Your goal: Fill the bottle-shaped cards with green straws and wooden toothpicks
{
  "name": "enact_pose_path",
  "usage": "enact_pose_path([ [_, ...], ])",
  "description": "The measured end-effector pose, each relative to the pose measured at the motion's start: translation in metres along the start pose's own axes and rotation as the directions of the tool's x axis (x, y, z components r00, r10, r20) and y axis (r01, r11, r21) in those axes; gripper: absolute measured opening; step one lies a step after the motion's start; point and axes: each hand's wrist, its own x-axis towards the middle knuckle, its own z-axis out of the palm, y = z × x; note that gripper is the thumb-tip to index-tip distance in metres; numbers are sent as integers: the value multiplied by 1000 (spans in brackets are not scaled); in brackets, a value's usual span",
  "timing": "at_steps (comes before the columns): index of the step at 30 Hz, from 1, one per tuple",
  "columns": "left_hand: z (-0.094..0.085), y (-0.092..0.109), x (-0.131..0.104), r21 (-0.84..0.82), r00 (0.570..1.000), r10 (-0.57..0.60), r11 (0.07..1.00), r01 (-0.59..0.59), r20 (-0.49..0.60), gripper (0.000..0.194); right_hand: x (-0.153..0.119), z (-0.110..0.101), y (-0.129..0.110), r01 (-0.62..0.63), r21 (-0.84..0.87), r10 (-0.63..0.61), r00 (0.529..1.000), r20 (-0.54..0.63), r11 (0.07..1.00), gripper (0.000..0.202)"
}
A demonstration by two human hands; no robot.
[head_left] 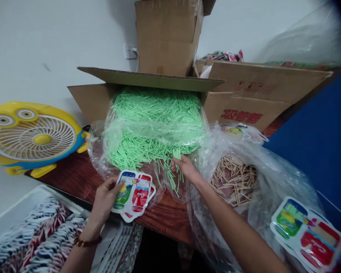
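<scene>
Green slender sticks (177,154) in the grip of right hand (186,167), glossy round-cornered packets (141,192) in left hand (105,198).

Your left forearm (81,252) rises from the lower left, your left hand (104,194) pinching left of centre. Your right forearm (235,227) slants up from the lower right, your right hand (188,170) near mid-frame, fingers curled in.

Thin sticks (156,113) in an open box (91,102) on a table (170,223)

Around the thin sticks, a fan (42,139) stands at nine o'clock, a tub (15,214) of packs (42,242) at eight, packets (142,191) in the left hand (105,195) at seven, more sticks (244,180) in a bag (272,170) at four, a side box (244,98) at two, and a back box (165,41) at twelve.
</scene>
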Motion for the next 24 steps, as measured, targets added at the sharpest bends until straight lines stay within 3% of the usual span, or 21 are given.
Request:
enact_pose_path([
  [4, 1, 3, -6, -95, 999, 40, 995, -41, -5, 35, -13, 10, 11, 105, 15, -104, 992, -76, 994, 24],
  [9, 1, 6, -9, -209, 999, -41, 977, 42, 9, 36, -23, 17, 25, 112, -33, -114, 991, -72, 993, 23],
  [13, 0, 10, -13, -268, 998, -64, 962, 58, -17, 38, -31, 18, 19, 120, -63, -124, 990, -71, 991, 20],
  [19, 4, 23, -24, -273, 997, 29, 961, -46, -67, 36, -48, 25, 11, 108, -44, -111, 991, -73, 993, 19],
  [24, 7, 33, -38, -260, 1000, 5, 966, -6, -3, 34, -44, 24, 22, 104, 92, -90, 985, -145, 990, 23],
])
